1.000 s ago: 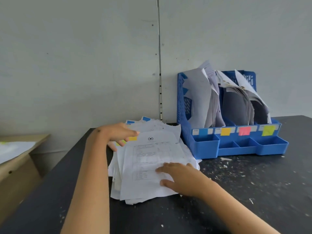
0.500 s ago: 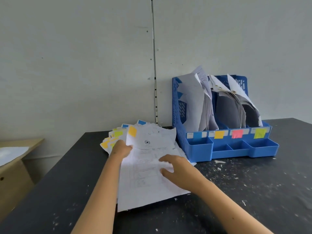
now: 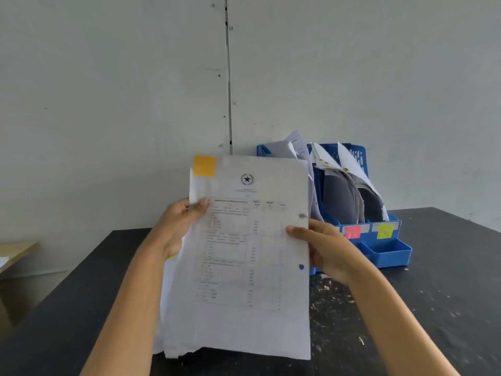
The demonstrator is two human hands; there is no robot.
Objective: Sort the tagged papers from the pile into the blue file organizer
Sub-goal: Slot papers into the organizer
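I hold the pile of papers (image 3: 244, 267) upright above the black table (image 3: 447, 308). The front sheet is a printed form with a star emblem and an orange tag (image 3: 204, 166) at its top left corner. My left hand (image 3: 180, 223) grips the pile's left edge, thumb on the front. My right hand (image 3: 325, 248) grips the right edge. The blue file organizer (image 3: 387, 251) stands behind the pile to the right, against the wall, its slots stuffed with curled papers. Its pink tag (image 3: 353, 232) and yellow-green tag (image 3: 385, 230) show; the pile hides its left part.
A grey wall with a vertical seam (image 3: 229, 77) runs behind the table. Paper scraps (image 3: 330, 291) litter the tabletop right of the pile. A wooden desk corner (image 3: 16, 253) juts in at the far left, lower than the table.
Both hands gathered the pile off the table and raised it upright in front of me. The orange tag now faces me at the top left, and the pile covers the organizer's left side.
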